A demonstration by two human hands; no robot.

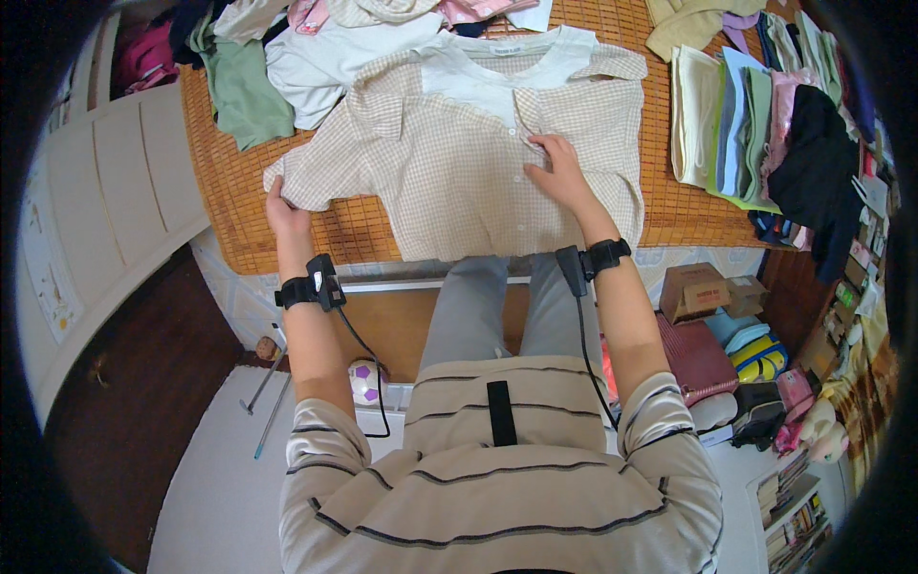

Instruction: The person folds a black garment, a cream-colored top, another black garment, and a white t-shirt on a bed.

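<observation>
A beige-and-white gingham shirt (pixel 459 179) with a white collar section and a button front lies spread on a woven bamboo mat (pixel 344 233). My left hand (pixel 285 208) grips the end of its left-lying sleeve, thumb on top and the other fingers partly hidden beneath the cloth. On the shirt's front, beside the button placket (pixel 518 179), rests my right hand (pixel 559 168) with its fingers apart. The shirt's lower hem hangs near the mat's front edge, close to my legs. Both wrists wear black straps with small cabled devices.
Folded clothes (pixel 724 129) stand in a row at the right, with a black garment (pixel 814 172) draped over them. Loose clothes, including a green garment (pixel 247 93), lie at the back left. Cardboard boxes (pixel 692 293) and bags sit low on the right. A ball (pixel 367 382) is on the floor.
</observation>
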